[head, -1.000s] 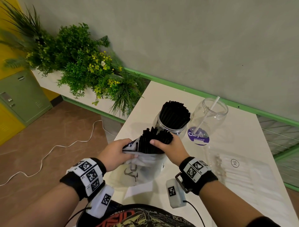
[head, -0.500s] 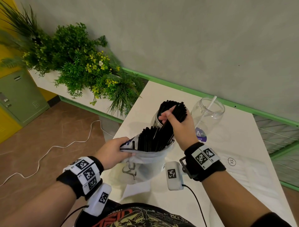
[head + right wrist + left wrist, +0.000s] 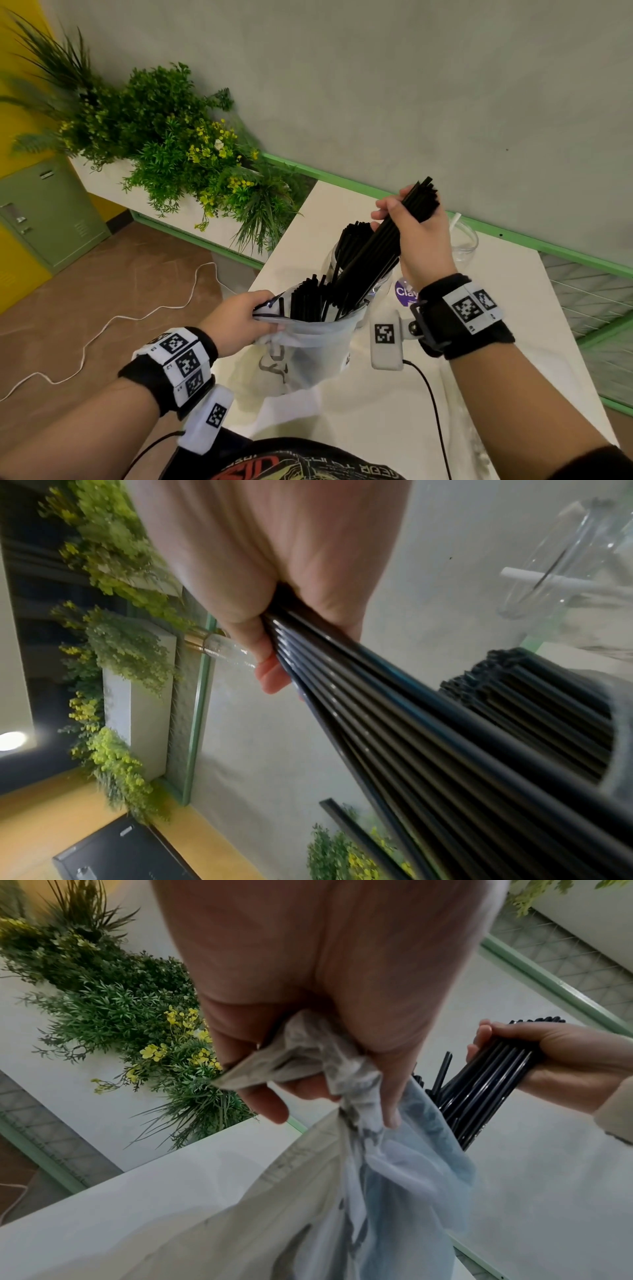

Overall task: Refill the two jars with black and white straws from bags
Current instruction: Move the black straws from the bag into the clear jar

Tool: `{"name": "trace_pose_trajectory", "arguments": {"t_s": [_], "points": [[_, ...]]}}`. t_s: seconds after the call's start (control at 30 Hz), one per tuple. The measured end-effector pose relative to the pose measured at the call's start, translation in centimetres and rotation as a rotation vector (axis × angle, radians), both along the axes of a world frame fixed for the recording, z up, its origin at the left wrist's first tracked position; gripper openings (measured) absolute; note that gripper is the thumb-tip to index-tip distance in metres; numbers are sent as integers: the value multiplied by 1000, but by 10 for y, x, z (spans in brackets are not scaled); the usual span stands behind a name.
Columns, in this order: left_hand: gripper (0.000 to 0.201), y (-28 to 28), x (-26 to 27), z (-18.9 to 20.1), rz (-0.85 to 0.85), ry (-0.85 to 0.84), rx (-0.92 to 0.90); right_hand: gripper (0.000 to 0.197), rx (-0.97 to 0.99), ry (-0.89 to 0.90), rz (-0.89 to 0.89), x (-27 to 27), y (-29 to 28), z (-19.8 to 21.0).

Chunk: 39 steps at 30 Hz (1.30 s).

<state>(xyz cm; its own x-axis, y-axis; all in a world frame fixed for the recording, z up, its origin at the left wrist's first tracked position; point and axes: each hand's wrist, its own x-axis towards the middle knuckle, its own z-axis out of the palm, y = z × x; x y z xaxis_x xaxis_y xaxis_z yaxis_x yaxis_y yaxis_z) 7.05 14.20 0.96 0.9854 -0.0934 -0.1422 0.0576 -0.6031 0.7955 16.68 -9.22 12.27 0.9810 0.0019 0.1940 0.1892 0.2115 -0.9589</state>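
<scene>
My right hand (image 3: 416,233) grips a bundle of black straws (image 3: 380,246), half drawn out of a clear plastic bag (image 3: 308,346); the same bundle (image 3: 428,723) fills the right wrist view. My left hand (image 3: 239,322) pinches the bag's bunched rim (image 3: 301,1056) and holds it up. Behind the bag stands a glass jar packed with black straws (image 3: 352,236). A second glass jar (image 3: 464,240) with one white straw (image 3: 455,219) stands to its right, mostly hidden by my right hand.
The white table (image 3: 513,325) ends at a green rail (image 3: 548,245) along the grey wall. A planter of green plants (image 3: 178,150) sits left of the table. A white cord (image 3: 102,329) lies on the brown floor, near a green cabinet (image 3: 44,212).
My right hand took hold of a bundle of black straws in the bag and has lifted it up and to the right, above the black-straw jar. The left hand kept holding the bag.
</scene>
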Motion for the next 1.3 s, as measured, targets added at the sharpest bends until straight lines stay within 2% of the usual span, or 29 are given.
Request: {"name": "trace_pose_trajectory", "arguments": {"t_s": [0.27,0.57,0.73,0.9,1.0,1.2,1.3], "points": [[8,0,2,1,-22,-5,-18,14,-131,-41,130,10,2,15],[14,1,4,1,-9,1,-26,15,-160,-103,156,21,-9,41],[11,-2,5,2,-15,-5,-19,13,-263,-79,214,20,-13,40],[17,-2,4,3,-10,6,-66,14,-358,-140,239,16,-12,48],[16,-2,4,2,-9,17,-79,14,-334,-170,174,18,-11,48],[14,-2,2,3,4,21,-88,16,-133,-179,-60,27,-16,50],[16,-2,2,3,0,16,-73,16,-97,-200,-152,30,-15,44]]}}
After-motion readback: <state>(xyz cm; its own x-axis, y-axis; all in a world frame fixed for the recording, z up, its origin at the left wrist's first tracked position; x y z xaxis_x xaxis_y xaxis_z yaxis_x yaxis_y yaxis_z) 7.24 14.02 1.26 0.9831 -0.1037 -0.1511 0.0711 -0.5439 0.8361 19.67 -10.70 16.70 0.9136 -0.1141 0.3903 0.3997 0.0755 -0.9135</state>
